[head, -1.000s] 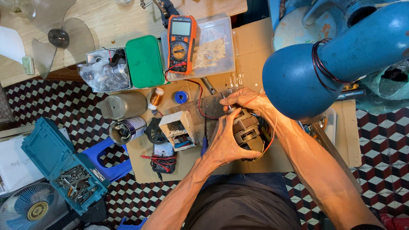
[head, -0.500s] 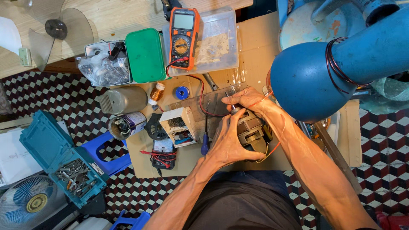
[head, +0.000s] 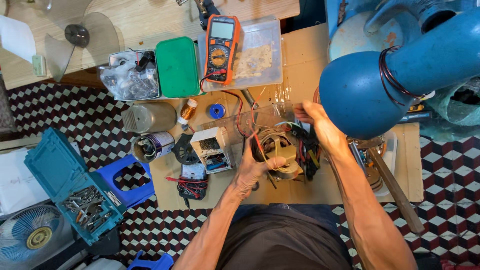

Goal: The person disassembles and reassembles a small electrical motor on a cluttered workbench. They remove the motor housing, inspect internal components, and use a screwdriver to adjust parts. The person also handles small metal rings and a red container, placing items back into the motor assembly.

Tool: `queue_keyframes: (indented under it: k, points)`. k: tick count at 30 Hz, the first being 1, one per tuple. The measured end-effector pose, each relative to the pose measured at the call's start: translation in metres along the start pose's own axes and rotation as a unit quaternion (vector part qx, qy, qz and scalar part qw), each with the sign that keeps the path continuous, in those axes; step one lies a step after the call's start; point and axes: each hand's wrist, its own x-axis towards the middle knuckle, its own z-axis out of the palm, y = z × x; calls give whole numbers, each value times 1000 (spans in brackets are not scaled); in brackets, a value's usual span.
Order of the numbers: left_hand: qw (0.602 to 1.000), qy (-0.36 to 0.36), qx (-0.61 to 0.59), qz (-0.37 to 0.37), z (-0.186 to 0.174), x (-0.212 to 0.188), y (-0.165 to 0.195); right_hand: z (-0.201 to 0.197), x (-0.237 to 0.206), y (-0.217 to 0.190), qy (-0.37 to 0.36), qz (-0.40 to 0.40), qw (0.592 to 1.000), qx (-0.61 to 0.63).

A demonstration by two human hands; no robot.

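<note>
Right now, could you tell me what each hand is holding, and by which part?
The left hand grips the fan motor by its left side. The right hand pinches something at its far edge, apparently its wires.

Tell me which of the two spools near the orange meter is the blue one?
The small flat spool, lying just below the orange meter. The other spool, to its left, is wound with copper-coloured wire and stands taller.

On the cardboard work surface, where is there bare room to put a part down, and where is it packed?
Bare cardboard lies in front of the fan motor, between left hand and right forearm; another patch sits beside the blue lamp head, near the clear box. Around the multimeter and green case it is crowded.
</note>
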Motion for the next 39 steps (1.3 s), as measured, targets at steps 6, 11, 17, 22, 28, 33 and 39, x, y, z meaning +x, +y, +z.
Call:
queue_keyframes:
  k: [6,11,17,22,28,33,39]
  points:
    - [981,-14,-195,-17,-25,-32,-23,19,-125,6,95,-60,989,-96]
    - [974,-13,-226,6,-24,-62,-32,61,-192,7,-29,-159,975,-155]
    - [989,41,-137,31,-32,-105,-25,103,-229,12,-12,-221,940,-261]
    - [992,88,-86,41,-55,-129,-22,126,-236,22,-39,-131,986,-100]
    - [990,57,-132,3,-74,-150,-29,117,-234,34,0,-41,999,-9]
    - [993,70,-62,73,-88,-167,-48,119,-237,41,0,-23,994,110]
    - [978,144,-127,81,-94,-164,-89,129,-243,46,-65,-31,972,224]
